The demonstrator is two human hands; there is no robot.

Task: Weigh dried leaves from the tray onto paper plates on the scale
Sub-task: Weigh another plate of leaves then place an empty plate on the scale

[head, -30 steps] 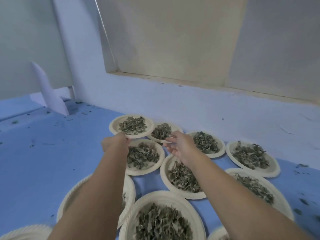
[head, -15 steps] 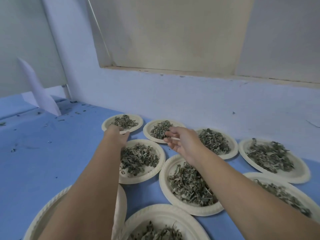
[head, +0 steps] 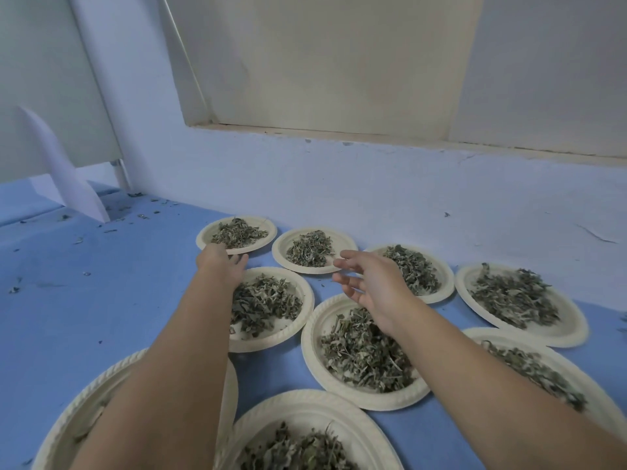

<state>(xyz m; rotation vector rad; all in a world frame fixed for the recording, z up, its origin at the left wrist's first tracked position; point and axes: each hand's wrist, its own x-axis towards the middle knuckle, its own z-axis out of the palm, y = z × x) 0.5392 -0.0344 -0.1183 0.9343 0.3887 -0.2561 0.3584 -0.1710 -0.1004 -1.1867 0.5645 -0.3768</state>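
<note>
- The left hand [head: 222,264] lies at the near rim of the far plate [head: 269,228] (grip or mere touch cannot be told). A jerk could tip its leaves [head: 237,232] onto the table [head: 101,300].
- The right hand [head: 371,283] hovers with fingers spread and holds nothing. Its forearm could sweep leaves off the plate below [head: 310,351].
- The plates crowd together, so a nudge could shift neighbours.

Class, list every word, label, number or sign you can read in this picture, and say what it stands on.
None can be read. The paper plates show only a moulded rim pattern, the white sheet leaning at the back left is blank, and the wall panel bears no writing.
</note>
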